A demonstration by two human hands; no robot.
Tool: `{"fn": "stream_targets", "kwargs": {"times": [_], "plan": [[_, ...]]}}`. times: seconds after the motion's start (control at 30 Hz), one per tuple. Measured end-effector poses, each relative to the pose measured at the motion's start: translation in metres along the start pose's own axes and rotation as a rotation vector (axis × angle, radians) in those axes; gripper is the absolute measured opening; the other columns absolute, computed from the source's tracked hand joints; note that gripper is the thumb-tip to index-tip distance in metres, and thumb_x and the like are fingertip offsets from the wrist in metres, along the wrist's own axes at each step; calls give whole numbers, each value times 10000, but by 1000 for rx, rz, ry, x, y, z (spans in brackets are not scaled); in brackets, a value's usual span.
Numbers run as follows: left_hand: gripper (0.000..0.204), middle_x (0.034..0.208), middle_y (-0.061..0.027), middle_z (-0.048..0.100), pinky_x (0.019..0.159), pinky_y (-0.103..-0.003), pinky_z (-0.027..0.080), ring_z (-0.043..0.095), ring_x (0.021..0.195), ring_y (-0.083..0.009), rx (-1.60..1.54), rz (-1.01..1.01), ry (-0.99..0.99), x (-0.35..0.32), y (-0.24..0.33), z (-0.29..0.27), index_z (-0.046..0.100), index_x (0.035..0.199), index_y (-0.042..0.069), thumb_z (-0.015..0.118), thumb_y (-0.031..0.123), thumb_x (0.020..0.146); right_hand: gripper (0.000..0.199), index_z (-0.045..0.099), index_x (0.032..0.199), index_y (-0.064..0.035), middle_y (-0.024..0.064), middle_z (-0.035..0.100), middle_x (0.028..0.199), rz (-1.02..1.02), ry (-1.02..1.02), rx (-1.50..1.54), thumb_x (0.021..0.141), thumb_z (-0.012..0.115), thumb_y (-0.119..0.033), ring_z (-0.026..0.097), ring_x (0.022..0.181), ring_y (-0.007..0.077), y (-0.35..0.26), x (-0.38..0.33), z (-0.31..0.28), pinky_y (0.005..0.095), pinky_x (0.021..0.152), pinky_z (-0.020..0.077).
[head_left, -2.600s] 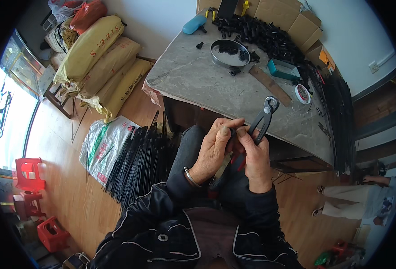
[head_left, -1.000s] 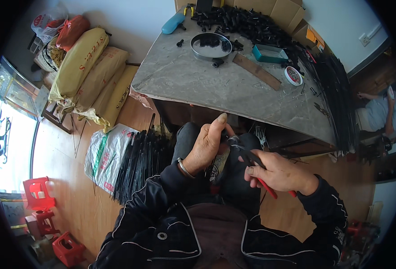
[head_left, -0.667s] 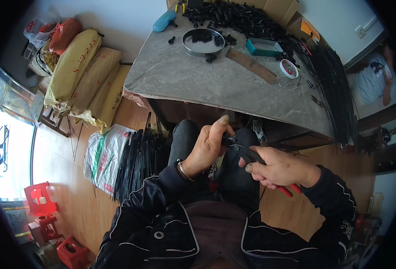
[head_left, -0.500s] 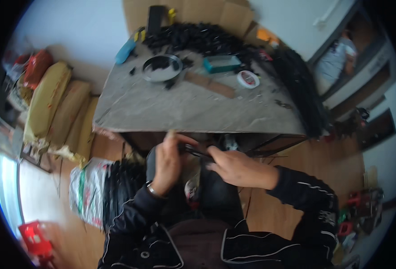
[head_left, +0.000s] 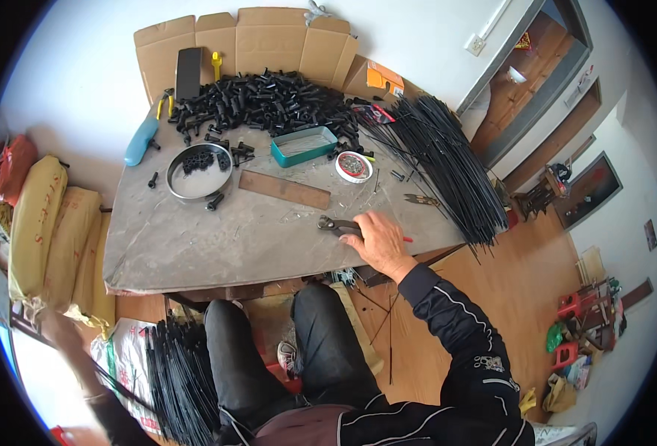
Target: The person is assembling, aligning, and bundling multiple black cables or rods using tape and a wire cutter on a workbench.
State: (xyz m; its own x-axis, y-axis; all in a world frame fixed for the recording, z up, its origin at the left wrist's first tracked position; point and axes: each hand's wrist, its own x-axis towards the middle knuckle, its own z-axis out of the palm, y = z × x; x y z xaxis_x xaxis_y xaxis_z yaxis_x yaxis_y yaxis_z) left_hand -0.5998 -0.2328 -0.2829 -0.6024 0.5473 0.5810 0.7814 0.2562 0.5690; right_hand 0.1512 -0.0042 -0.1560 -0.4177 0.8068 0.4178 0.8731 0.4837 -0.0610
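Observation:
At the table's front right, my right hand point(head_left: 383, 244) is wrapped around a pair of end-cutting pincers point(head_left: 334, 224). Their dark jaws point left on the tabletop, and a red handle end shows beyond the hand. My left hand point(head_left: 67, 343) is stretched far to the lower left, beside the yellow sacks. Motion smears its fingers, so whether it grips anything is unclear. Thin black rods point(head_left: 124, 388) run just by its wrist. Close by, a bundle of black rods point(head_left: 183, 379) leans on a white and green sack point(head_left: 131, 338) left of my legs.
On the grey table point(head_left: 172, 256) are a heap of black plastic fittings point(head_left: 261, 104), a round metal dish point(head_left: 199, 182), a teal box point(head_left: 304, 146), a white tub point(head_left: 354, 167), a wooden strip point(head_left: 284, 190) and a long black rod bundle point(head_left: 447, 167). Yellow sacks point(head_left: 35, 230) stand left.
My hands were together above my lap around a dark item. Now they are apart: the right holds pincers on the table, the left has swung far left. The view has shifted too.

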Motion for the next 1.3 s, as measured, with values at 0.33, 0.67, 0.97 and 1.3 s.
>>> {"fn": "stream_targets", "kwargs": {"times": [0.33, 0.67, 0.97, 1.3], "plan": [[659, 1177, -216, 533, 897, -500, 444, 555, 1059, -413, 705, -462, -820, -292, 7, 188, 321, 1438, 124, 546, 451, 912, 478, 538, 1178, 1, 202, 617, 1158, 810, -189, -421, 793, 664, -252, 522, 1158, 376, 196, 39, -12, 531, 911, 376], [388, 867, -236, 671, 766, -476, 502, 647, 891, -406, 215, -265, -870, -278, -9, 228, 681, 925, -9, 595, 355, 824, 212, 619, 934, -31, 219, 670, 906, 793, 58, -508, 841, 603, -221, 641, 891, 409, 239, 85, -41, 499, 779, 507], [380, 1024, -193, 677, 717, -453, 524, 678, 795, -355, 62, -159, -862, -324, -90, 271, 653, 1078, 80, 605, 381, 850, 257, 673, 893, -22, 205, 678, 918, 922, 10, -542, 798, 679, -260, 650, 894, 385, 313, 68, -54, 484, 765, 515], [196, 973, -117, 622, 744, -437, 526, 636, 864, -306, 411, 434, -1170, -271, 15, 275, 631, 1002, 136, 579, 193, 822, 307, 611, 962, -22, 222, 655, 921, 722, 17, -617, 862, 625, -311, 610, 928, 421, 272, 99, -136, 518, 786, 466]]}}
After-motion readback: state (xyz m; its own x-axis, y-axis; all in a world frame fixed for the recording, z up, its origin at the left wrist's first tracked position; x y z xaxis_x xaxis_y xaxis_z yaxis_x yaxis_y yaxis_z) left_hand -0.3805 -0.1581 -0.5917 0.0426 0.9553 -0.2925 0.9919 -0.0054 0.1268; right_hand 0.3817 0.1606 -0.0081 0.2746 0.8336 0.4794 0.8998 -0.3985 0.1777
